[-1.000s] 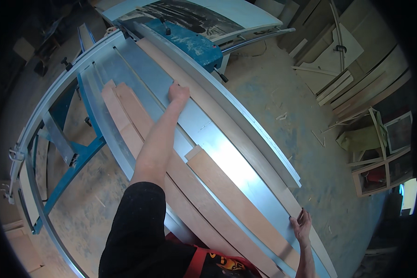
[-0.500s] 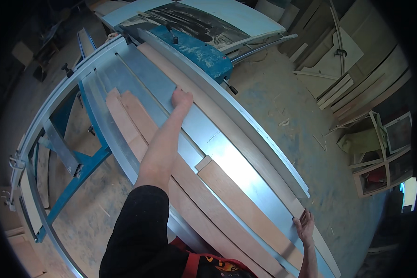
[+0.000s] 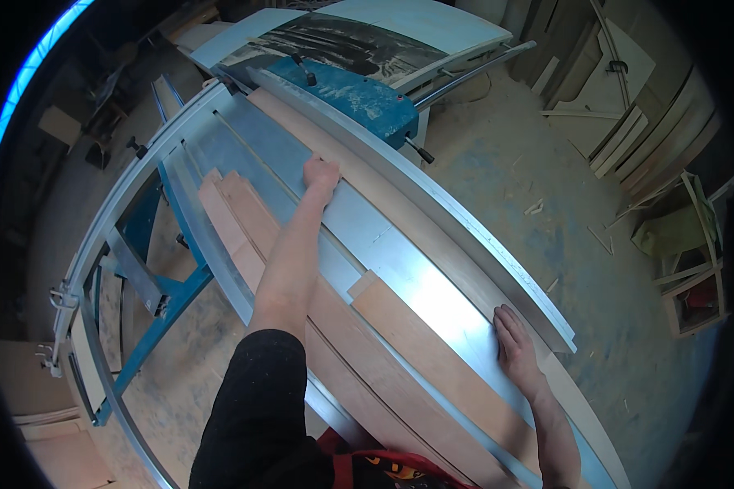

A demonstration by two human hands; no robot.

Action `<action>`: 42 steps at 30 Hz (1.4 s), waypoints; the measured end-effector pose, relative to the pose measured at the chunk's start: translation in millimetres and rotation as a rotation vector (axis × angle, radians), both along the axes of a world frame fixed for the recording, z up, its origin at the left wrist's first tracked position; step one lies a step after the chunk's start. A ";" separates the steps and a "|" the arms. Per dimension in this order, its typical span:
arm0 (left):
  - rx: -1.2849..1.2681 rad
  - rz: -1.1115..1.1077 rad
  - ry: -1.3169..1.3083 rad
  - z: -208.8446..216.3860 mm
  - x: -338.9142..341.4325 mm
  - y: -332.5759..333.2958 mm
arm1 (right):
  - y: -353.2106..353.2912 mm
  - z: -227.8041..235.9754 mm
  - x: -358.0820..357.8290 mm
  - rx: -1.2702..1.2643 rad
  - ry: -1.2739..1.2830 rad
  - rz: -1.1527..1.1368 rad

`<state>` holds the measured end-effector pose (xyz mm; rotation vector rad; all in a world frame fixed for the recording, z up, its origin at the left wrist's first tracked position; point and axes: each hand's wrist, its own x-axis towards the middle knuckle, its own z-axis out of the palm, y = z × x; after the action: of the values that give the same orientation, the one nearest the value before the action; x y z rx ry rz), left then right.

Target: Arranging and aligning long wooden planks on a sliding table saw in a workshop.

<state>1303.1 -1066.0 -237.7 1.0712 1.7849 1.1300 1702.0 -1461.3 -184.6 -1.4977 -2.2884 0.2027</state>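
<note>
A long pale wooden board lies on the metal saw table, along the raised metal fence. At its near edge, toward the far end, my left hand is closed with curled fingers; the fingertips are partly hidden. Farther down the same board, my right hand rests with fingers stretched out on its edge. A shorter plank lies beside the right forearm. Under my left arm are further long wooden strips, side by side.
A blue machine housing with black-knobbed levers stands beyond the fence. Left, a metal rail curves around the blue frame. Boards and panels lean at the right, with wood scraps on the floor.
My right hand has slid up along the board, away from me, and its fingers now lie on it. My left hand keeps its place on the board. The view has shifted slightly.
</note>
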 end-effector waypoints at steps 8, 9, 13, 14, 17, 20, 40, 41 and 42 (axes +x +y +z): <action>0.025 0.041 0.016 -10.2 -9.7 10.0 | 3.9 -5.7 -12.0 -0.033 0.062 -0.011; 0.002 0.042 0.031 -14.6 -12.0 10.9 | 4.2 -8.1 -11.4 -0.041 0.057 -0.012; 0.020 0.022 0.034 -25.7 -16.7 16.7 | 8.1 -11.1 -11.2 -0.061 0.049 -0.015; 0.021 0.017 0.035 -27.0 -17.1 18.1 | 9.1 -11.3 -11.4 -0.067 0.049 -0.016; 0.025 0.024 0.043 -30.6 -18.6 21.1 | 13.4 -12.6 -10.8 -0.067 0.053 -0.014; 0.033 0.038 0.082 -33.1 -23.6 22.7 | 15.4 -12.2 -9.9 -0.067 0.062 -0.009; 0.093 0.007 -0.015 -62.2 -16.8 26.3 | 21.1 -55.3 -5.2 -0.072 0.105 -0.004; 0.091 0.001 -0.025 -61.7 -18.9 29.2 | 24.3 -57.9 -7.4 -0.066 0.099 -0.003; 0.084 -0.008 -0.031 -60.8 -19.5 31.9 | 27.2 -59.3 -8.7 -0.061 0.089 -0.005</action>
<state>1283.6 -1034.1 -298.5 1.1030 1.7206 1.2192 1693.3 -1434.1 -243.9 -1.4930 -2.2271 0.3339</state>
